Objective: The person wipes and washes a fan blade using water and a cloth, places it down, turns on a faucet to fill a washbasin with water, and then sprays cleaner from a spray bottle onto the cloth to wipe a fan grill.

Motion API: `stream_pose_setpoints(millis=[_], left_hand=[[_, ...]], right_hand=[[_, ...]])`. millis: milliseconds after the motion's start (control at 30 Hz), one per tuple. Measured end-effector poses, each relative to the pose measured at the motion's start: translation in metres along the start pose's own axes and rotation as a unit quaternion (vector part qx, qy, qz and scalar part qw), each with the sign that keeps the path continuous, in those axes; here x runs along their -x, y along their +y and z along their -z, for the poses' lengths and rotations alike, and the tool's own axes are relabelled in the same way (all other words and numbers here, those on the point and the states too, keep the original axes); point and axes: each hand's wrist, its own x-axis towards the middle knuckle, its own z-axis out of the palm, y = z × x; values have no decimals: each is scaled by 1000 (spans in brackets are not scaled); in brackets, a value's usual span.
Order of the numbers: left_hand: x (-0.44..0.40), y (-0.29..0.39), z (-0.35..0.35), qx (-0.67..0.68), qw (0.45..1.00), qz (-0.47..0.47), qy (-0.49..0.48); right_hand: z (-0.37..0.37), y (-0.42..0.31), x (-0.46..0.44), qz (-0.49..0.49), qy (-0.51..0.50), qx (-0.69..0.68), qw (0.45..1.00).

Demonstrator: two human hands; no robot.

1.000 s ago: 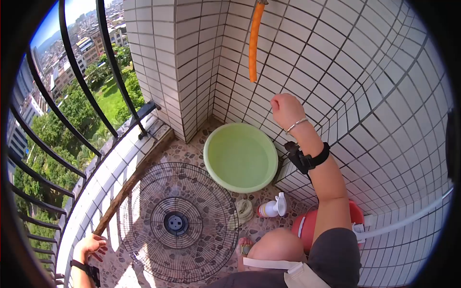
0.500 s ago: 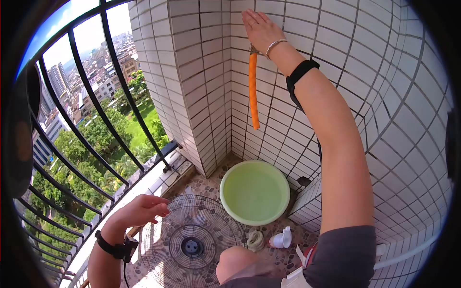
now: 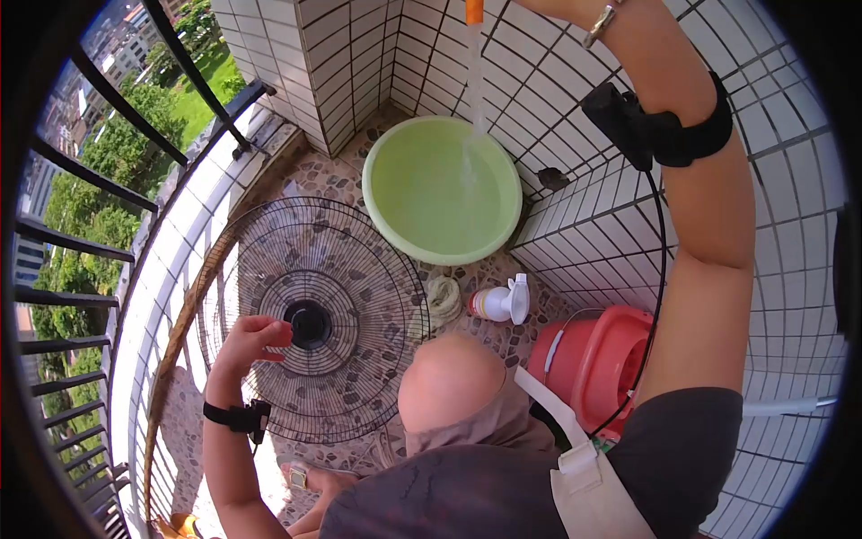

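Note:
My right hand (image 3: 561, 7) shows only in part at the top edge, close to the lower end of an orange hose (image 3: 474, 11); its fingers are out of frame. A stream of water (image 3: 476, 81) falls from the hose into a pale green basin (image 3: 382, 211), which holds water. Over a round wire fan grille (image 3: 359, 395) with a dark hub hovers my left hand (image 3: 247, 346), its thumb and fingers apart and nothing in them. The grille lies on the pebble-patterned floor, just left of the basin.
A white spray bottle (image 3: 491, 304) lies beside a bundled pale cloth (image 3: 443, 301). To the right stands a red bucket (image 3: 588, 368) with an insert. Black railing bars (image 3: 108, 90) edge the left side; a tiled wall (image 3: 566, 108) stands behind the basin.
The view has tilted down. Water now pours from the hose, where no stream showed before. My right hand has largely left the frame, and the red bucket has come into sight.

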Motion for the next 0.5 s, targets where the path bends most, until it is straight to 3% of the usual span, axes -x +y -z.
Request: stream_pose_setpoints(millis=[33,67,133,233,267,333,367,433,500], left_hand=[[-7,-12,-1,13,1000,2,-4],[-14,-25,1,24,1000,1,-7],[-26,-51,1,55,998,11,-16],[-34,-80,0,-67,995,70,8],[-34,-83,2,-67,995,72,1],[-27,-82,10,-80,995,58,-9],[-24,-80,14,-58,997,42,-4],[-23,-80,18,1,1000,11,12],[-34,-96,12,14,998,10,62]], right_hand=[[1,-27,14,96,-152,4,984],[-30,-62,25,92,-111,-164,976],[-88,-120,53,50,-13,-477,877],[-124,-162,96,75,-294,-450,840],[-140,-174,106,76,-302,-448,838],[-169,-196,118,-22,-403,-480,779],[-180,-212,127,-15,-401,-480,780],[-188,-242,142,-100,-384,-449,801],[-166,-253,145,-176,-433,-454,759]])
